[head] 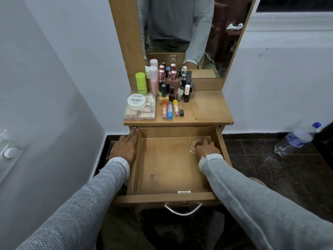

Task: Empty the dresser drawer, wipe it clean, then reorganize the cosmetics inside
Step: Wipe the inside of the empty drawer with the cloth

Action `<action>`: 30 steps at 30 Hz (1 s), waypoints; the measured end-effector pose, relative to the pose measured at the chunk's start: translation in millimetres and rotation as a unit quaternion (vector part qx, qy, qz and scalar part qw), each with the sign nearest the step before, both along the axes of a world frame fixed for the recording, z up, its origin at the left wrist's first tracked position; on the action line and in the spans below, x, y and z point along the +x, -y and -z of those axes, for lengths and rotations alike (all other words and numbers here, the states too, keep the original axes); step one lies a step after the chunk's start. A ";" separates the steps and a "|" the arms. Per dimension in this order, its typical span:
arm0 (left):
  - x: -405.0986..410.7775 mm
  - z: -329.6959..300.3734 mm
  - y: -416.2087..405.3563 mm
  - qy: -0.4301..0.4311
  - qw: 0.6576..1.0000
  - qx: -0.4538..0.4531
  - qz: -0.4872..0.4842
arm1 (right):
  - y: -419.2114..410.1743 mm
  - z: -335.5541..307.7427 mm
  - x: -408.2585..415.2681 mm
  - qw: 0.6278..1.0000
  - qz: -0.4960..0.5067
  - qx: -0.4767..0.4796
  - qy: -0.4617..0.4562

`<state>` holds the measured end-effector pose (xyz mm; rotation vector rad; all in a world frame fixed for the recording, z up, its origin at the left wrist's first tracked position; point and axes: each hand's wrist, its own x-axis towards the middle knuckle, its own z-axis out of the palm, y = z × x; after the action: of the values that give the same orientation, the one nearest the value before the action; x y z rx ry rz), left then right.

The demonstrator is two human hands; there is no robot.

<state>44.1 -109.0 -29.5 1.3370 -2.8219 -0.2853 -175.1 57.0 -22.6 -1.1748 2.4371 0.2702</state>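
A: Head view puts the drawer [173, 165] pulled fully out toward the person, its long axis running from the mirror side back to the handle. The floor of it is bare wood; nothing cosmetic is left inside that I can see.

B: And the cloth?

A: A small patterned cloth [193, 146] sits in the far right corner of the drawer, touching the floor, mostly covered by the right hand [207, 147]. The fingers lie over it, pressing down; the frame is blurred there, so I cannot tell whether they are flat or bunched around the fabric.

B: So which way does the unwiped wood lie?

A: From those fingers, left and toward the person. I judge the coming stroke has to run out of that corner along the back wall or down the right wall. The right hand is the one inside; the left hand [124, 148] is outside, fingers pressed together and laid along the left side wall, tips up at the far corner, apparently steadying the drawer.

B: The cosmetics?

A: All up on the dresser top [207, 109]: nail polish bottles [180, 89] clustered before the mirror [180, 33], lip balm tubes [172, 110] lying flat, a clear box [139, 110] with a white jar on its lid. A water bottle [297, 138] lies on the floor, well apart to the right.
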 end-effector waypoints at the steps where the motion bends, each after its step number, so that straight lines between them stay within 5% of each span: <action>1: -0.1 -0.1 -0.3 0.001 1.000 -0.001 0.000 | -6.9 -1.0 2.1 1.000 0.013 0.003 -0.001; 12: 1.0 -2.5 -1.4 0.029 0.999 -0.022 0.015 | -22.0 -7.3 -1.7 0.999 -0.030 -0.038 0.005; 24: 1.0 1.1 2.4 0.030 1.000 -0.004 0.008 | -34.5 -110.9 -35.9 0.918 -0.025 -0.394 -0.040; 30: -0.5 1.3 1.9 0.037 0.999 -0.013 0.010 | 16.0 -109.4 -89.2 0.936 0.014 -0.321 -0.141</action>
<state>43.6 -111.0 -30.7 1.3439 -2.8900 -0.2035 -264.3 41.0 86.8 -1.4284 2.9033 -0.4374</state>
